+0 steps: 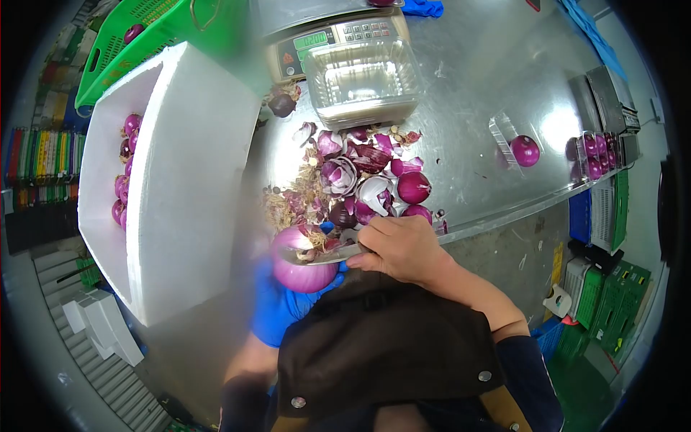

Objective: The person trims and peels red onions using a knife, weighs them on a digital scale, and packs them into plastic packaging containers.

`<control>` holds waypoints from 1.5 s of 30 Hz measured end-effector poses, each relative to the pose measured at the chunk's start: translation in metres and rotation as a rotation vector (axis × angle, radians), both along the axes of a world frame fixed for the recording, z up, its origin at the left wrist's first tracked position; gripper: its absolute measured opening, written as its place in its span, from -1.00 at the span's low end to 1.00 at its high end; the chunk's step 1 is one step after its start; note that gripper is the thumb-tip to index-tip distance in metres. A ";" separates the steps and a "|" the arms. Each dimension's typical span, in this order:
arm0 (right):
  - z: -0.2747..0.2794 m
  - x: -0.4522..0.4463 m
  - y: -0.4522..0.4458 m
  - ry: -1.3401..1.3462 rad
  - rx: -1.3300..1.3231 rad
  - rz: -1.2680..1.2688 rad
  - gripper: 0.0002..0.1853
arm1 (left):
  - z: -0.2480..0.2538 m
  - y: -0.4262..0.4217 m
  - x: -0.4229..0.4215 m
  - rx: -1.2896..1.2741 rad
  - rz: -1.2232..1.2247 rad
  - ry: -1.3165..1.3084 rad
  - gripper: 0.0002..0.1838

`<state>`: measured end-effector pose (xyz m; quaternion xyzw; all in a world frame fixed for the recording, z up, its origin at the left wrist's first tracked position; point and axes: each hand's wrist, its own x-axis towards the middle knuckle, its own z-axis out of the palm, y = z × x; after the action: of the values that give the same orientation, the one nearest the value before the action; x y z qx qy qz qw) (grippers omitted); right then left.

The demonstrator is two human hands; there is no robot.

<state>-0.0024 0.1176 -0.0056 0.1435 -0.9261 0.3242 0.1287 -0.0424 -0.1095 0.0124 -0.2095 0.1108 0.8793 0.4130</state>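
Note:
My left hand (277,306), in a blue glove, is wrapped round a large purple onion (306,272) near the table's front edge. My right hand (399,248) is bare, with its fingers curled together just right of the onion; what they hold is hidden. A knife-like blade (327,255) runs from the right hand across the top of the onion. Beyond both hands lies a heap of onion skins (338,173) and dry roots, with several red onions (414,187) at its right side.
A white foam box (194,180) with onions stands at the left, a green crate (158,36) behind it. Clear plastic trays (363,83) sit before a scale (314,40). One onion (525,150) and packed onions (596,155) are at the right.

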 end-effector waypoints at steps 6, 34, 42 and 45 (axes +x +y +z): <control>0.000 -0.001 -0.002 0.003 0.016 0.012 -0.59 | 0.002 0.002 0.004 -0.077 -0.014 -0.099 -0.25; -0.098 0.110 0.255 -0.094 -0.366 -1.405 -0.33 | -0.023 0.309 -0.052 -0.711 -0.549 1.441 -0.05; -0.094 0.097 0.298 -0.084 -0.449 -1.303 -0.34 | -0.101 0.461 -0.064 -0.976 -0.670 1.863 -0.11; -0.093 0.093 0.310 -0.120 -0.357 -1.234 -0.34 | -0.135 0.469 -0.067 -1.088 -0.563 2.080 -0.15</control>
<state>0.0902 0.4278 -0.0989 -0.4572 -0.7758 0.3473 0.2616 -0.1095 0.3595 -0.1223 0.4836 0.7880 0.3452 0.1611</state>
